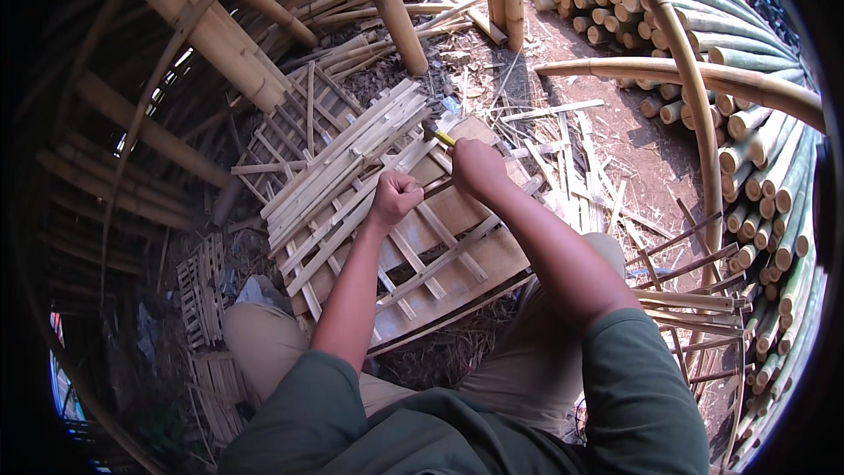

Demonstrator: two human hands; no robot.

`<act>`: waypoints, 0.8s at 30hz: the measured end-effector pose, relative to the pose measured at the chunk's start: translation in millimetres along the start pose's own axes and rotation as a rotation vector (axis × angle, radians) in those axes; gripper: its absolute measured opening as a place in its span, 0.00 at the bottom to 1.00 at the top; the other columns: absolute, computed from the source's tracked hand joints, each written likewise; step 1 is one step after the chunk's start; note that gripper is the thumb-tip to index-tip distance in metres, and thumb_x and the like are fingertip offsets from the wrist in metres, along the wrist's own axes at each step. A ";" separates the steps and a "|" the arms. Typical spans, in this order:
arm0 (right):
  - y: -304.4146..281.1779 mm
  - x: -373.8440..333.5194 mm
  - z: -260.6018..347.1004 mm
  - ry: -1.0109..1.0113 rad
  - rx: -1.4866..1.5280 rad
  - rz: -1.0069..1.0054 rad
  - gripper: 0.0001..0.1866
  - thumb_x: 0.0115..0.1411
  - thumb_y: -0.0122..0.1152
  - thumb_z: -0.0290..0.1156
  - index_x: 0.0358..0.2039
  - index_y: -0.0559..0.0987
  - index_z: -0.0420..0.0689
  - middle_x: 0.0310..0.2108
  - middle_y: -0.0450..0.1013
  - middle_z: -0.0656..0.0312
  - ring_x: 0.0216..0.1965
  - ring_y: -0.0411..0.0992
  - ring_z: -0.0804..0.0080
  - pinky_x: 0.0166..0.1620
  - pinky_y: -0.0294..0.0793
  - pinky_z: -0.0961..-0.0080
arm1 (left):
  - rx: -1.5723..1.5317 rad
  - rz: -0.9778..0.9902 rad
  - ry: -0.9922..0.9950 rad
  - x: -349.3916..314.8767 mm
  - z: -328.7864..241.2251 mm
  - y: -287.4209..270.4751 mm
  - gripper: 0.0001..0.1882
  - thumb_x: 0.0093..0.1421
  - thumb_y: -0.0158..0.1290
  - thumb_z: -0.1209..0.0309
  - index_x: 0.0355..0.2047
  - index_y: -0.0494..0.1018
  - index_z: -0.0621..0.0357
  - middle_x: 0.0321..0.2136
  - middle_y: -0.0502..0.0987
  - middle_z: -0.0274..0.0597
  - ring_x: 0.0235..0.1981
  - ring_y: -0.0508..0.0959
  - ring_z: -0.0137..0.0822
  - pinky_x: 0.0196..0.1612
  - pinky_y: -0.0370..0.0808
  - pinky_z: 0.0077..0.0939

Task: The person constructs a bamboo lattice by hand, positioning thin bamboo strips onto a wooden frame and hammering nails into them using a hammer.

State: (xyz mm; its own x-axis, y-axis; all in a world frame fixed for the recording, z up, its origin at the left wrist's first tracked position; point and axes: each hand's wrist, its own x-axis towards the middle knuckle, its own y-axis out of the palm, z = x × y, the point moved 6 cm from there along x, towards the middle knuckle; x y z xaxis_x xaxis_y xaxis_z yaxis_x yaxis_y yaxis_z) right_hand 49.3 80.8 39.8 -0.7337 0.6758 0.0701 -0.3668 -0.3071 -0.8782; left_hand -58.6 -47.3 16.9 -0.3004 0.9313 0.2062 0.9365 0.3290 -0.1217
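Note:
My right hand (pixel 477 171) grips a hammer (pixel 443 137) by its yellow handle, the dark head pointing away to the left over the slats. Fingers curled, my left hand (pixel 397 199) is closed above the slat frame (pixel 410 251); whatever it may pinch is hidden. That frame of pale crossed strips lies on a low board (pixel 501 266) in front of my knees. On its far left part rests a bundle of long bamboo slats (pixel 338 163), lying side by side at a slant.
Cut green bamboo poles (pixel 756 176) are stacked along the right. Upright bamboo posts (pixel 387 9) stand beyond the board. A rack of thin sticks (pixel 694 299) is by my right elbow. Slatted pieces (pixel 202 286) lie left of my knee, and loose strips (pixel 576 158) litter the ground.

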 end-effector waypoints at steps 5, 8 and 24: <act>-3.0 -1.0 1.7 0.025 0.008 0.025 0.10 0.56 0.50 0.27 0.30 0.80 0.38 0.31 0.77 0.48 0.34 0.78 0.52 0.37 0.77 0.59 | -0.606 -0.013 0.006 -16.2 -12.2 12.0 0.22 0.51 0.52 0.75 0.08 0.52 0.50 0.07 0.51 0.25 0.10 0.50 0.22 0.18 0.49 0.23; -2.2 -0.6 -2.1 0.047 0.031 0.052 0.10 0.56 0.51 0.27 0.31 0.80 0.37 0.32 0.77 0.47 0.34 0.78 0.51 0.38 0.77 0.58 | -0.868 0.096 -0.006 -19.9 -31.0 19.1 0.22 0.54 0.50 0.71 0.09 0.51 0.49 0.07 0.50 0.27 0.10 0.50 0.24 0.18 0.49 0.25; -4.1 -1.2 -0.7 0.065 0.021 0.083 0.09 0.54 0.55 0.28 0.32 0.80 0.36 0.33 0.77 0.46 0.36 0.77 0.50 0.39 0.77 0.59 | -1.314 0.280 0.304 -33.3 -107.6 39.7 0.23 0.49 0.48 0.76 0.08 0.46 0.47 0.02 0.53 0.25 0.03 0.52 0.22 0.11 0.46 0.21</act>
State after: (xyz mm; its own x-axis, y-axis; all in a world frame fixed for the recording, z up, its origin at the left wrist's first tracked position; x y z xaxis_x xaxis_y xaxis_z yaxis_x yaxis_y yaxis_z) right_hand 52.1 81.7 42.9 -0.7236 0.6894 -0.0335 -0.3189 -0.3769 -0.8696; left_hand 8.0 -82.1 109.6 -0.1837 0.8147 0.5500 0.4906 -0.4088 0.7695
